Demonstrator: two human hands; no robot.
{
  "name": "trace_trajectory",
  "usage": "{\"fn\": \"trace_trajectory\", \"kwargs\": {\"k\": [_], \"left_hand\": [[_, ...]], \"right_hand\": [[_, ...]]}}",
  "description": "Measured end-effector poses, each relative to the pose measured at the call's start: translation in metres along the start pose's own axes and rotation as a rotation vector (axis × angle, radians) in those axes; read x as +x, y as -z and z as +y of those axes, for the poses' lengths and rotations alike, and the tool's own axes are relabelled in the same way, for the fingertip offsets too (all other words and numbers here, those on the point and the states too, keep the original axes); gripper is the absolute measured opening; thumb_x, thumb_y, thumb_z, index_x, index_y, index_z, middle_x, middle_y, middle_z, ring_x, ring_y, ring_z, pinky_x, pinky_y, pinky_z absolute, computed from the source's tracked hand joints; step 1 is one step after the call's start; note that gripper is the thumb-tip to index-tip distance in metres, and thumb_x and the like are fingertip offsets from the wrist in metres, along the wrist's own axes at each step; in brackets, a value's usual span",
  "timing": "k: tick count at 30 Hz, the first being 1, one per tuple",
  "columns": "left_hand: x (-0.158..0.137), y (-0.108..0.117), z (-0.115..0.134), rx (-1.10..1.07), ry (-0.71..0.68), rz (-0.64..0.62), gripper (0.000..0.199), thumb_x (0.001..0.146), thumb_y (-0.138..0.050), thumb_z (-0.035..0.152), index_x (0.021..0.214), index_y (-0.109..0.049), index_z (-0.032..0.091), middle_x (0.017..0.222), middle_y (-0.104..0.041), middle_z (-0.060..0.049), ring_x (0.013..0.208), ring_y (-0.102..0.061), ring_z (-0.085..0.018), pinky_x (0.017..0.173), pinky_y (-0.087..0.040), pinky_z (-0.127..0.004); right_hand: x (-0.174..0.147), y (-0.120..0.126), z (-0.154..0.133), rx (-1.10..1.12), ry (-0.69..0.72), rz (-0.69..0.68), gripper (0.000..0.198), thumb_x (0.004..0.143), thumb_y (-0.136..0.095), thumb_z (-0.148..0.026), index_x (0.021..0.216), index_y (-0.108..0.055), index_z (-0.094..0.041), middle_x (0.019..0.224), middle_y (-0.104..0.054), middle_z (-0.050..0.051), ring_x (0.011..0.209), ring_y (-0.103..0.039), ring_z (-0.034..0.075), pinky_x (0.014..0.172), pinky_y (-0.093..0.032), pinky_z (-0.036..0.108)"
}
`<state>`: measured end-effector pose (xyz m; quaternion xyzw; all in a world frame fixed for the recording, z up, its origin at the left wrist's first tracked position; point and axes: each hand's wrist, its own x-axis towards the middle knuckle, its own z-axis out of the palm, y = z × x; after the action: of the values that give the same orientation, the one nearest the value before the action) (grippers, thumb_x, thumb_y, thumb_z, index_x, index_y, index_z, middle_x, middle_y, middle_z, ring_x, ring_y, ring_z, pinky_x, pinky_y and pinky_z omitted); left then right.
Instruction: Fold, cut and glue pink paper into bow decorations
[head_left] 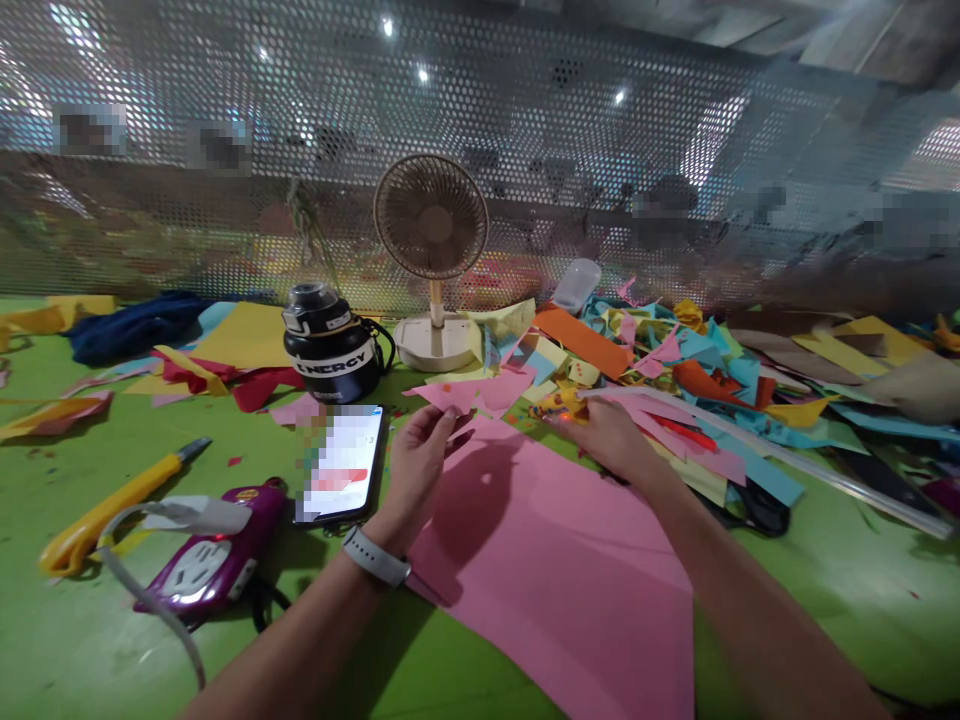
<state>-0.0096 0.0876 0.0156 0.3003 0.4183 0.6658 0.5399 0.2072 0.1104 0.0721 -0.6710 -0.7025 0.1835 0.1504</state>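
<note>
A large pink paper sheet (570, 560) lies on the green table between my forearms. My left hand (426, 445), with a grey watch band on its wrist, is above the sheet's left edge. Its thumb and fingers pinch at a jagged pink paper scrap (495, 392); the exact contact is hard to make out. My right hand (606, 432) is beyond the sheet's far right corner. Its fingers are curled on a small yellow-and-orange object (556, 405), blurred and partly covered. Dark shapes show under that hand.
Left stand a phone (345, 465), a purple power strip (214, 555) with a white plug, and a yellow utility knife (120, 505). A black bottle (330, 350) and a fan (433, 220) stand behind. Coloured paper scraps (720, 360) and a clear ruler (825, 475) lie right.
</note>
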Motion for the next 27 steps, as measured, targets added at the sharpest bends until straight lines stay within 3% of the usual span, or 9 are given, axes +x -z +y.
{"fn": "trace_trajectory", "kwargs": {"k": [7, 12, 19, 27], "left_hand": [[-0.0006, 0.0008, 0.0001, 0.013, 0.001, -0.003, 0.029, 0.066, -0.08, 0.036, 0.077, -0.063, 0.016, 0.083, -0.068, -0.003, 0.09, -0.069, -0.021, 0.081, -0.055, -0.034], [-0.0012, 0.0007, 0.0001, 0.007, 0.011, -0.006, 0.029, 0.064, -0.081, 0.036, 0.076, -0.064, 0.016, 0.083, -0.068, -0.002, 0.09, -0.069, -0.02, 0.081, -0.055, -0.033], [-0.0013, 0.0003, -0.0003, 0.011, 0.007, -0.001, 0.029, 0.065, -0.081, 0.036, 0.076, -0.064, 0.016, 0.084, -0.068, -0.002, 0.091, -0.069, -0.02, 0.081, -0.055, -0.033], [-0.0022, 0.0004, 0.0001, 0.036, 0.005, -0.012, 0.027, 0.067, -0.079, 0.036, 0.078, -0.064, 0.016, 0.084, -0.068, -0.003, 0.092, -0.068, -0.02, 0.081, -0.055, -0.032]], "right_hand": [[0.0002, 0.0019, 0.001, -0.045, 0.038, 0.026, 0.03, 0.085, -0.057, -0.045, 0.071, -0.057, -0.018, 0.068, -0.066, 0.005, 0.057, -0.06, 0.017, 0.056, -0.04, 0.026], [-0.0025, 0.0006, -0.0017, -0.04, -0.023, -0.06, 0.026, 0.085, -0.057, -0.042, 0.074, -0.057, -0.018, 0.06, -0.062, 0.002, 0.047, -0.055, 0.014, 0.045, -0.036, 0.024], [-0.0005, 0.0011, -0.0009, -0.061, 0.038, 0.003, 0.029, 0.086, -0.058, -0.041, 0.067, -0.057, -0.018, 0.059, -0.062, 0.003, 0.06, -0.059, 0.017, 0.055, -0.038, 0.025], [-0.0036, 0.0027, -0.0026, -0.061, -0.011, -0.01, 0.028, 0.085, -0.059, -0.043, 0.074, -0.061, -0.017, 0.06, -0.064, 0.004, 0.052, -0.058, 0.016, 0.051, -0.039, 0.026]]}}
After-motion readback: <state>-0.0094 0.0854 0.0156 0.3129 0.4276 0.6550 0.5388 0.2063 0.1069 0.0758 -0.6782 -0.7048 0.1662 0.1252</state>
